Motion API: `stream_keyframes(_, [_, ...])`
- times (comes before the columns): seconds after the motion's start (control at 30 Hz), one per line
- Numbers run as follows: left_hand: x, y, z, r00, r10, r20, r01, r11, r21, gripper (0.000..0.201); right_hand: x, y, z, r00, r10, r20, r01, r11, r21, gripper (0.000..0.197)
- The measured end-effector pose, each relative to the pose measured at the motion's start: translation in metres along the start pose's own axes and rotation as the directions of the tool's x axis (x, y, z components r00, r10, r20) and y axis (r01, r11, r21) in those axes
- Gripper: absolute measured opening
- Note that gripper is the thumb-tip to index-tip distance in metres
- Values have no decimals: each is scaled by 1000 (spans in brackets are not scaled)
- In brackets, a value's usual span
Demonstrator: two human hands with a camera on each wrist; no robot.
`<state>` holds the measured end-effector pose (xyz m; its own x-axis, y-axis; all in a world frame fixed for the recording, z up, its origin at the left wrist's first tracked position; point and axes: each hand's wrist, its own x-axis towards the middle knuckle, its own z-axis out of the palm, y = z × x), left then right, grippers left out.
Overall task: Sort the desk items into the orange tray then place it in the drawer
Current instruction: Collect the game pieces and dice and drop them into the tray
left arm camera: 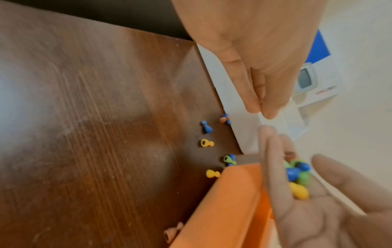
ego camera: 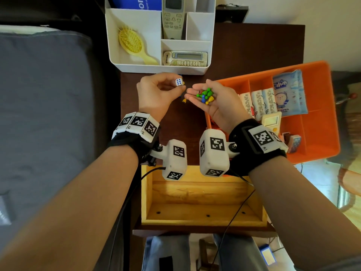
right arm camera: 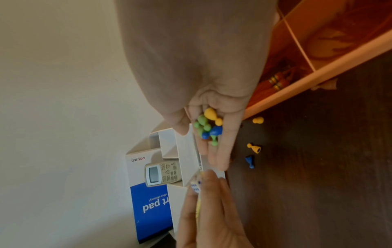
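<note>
My left hand [ego camera: 170, 87] pinches a white die [ego camera: 179, 82] with blue dots between thumb and fingertips, above the dark desk. My right hand [ego camera: 197, 89] lies palm up beside it, fingers relaxed, with several green, blue and yellow pawns [ego camera: 205, 95] resting in the palm. More pawns lie loose on the desk: a blue one [left arm camera: 206, 127], two yellow ones [left arm camera: 206, 143], and a tan one [left arm camera: 172, 232] against the tray wall. The orange tray [ego camera: 320, 133] stands to the right and holds wipe packs [ego camera: 289, 92]. The wooden drawer [ego camera: 201, 196] is pulled open below my wrists.
A white organiser [ego camera: 117, 61] stands behind my hands with a yellow hairbrush [ego camera: 132, 44] and two remotes [ego camera: 185, 59] in it. A grey cushion [ego camera: 48, 114] borders the desk's left edge. Cables [ego camera: 240, 210] hang over the drawer.
</note>
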<state>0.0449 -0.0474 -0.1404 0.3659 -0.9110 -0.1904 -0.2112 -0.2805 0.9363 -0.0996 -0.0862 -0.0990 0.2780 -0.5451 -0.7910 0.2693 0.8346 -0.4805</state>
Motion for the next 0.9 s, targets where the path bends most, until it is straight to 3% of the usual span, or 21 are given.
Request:
stream_keyframes(0.23, [-4, 26, 6, 964, 39, 261, -38, 999, -6, 23, -3, 6, 1, 999, 24, 42, -27, 997, 74, 37])
stream_keyframes(0.33, [-7, 32, 7, 954, 49, 295, -60, 998, 27, 29, -3, 9, -2, 997, 9, 77, -15, 997, 74, 35])
stream_keyframes(0.43, [-8, 32, 8, 965, 75, 250, -85, 996, 29, 26, -4, 11, -6, 997, -25, 70, 17, 993, 120, 27])
stream_keyframes(0.53, [-7, 27, 7, 990, 81, 115, -83, 996, 12, 15, -4, 11, -6, 998, -56, 37, 49, 986, 160, 20])
stream_keyframes(0.67, [0, 5, 3, 998, -23, -63, 29, 994, 105, 10, -4, 9, -8, 997, -72, -38, 77, 984, 161, 24])
stream_keyframes(0.77, [2, -21, 0, 993, -113, -41, 120, 958, 261, 15, -2, 7, -13, 993, -95, -63, 105, 978, 178, 18])
stream_keyframes(0.9, [2, -36, 6, 987, -158, 6, 138, 884, 447, 27, 1, 7, -18, 992, -109, -63, 117, 982, 150, 25])
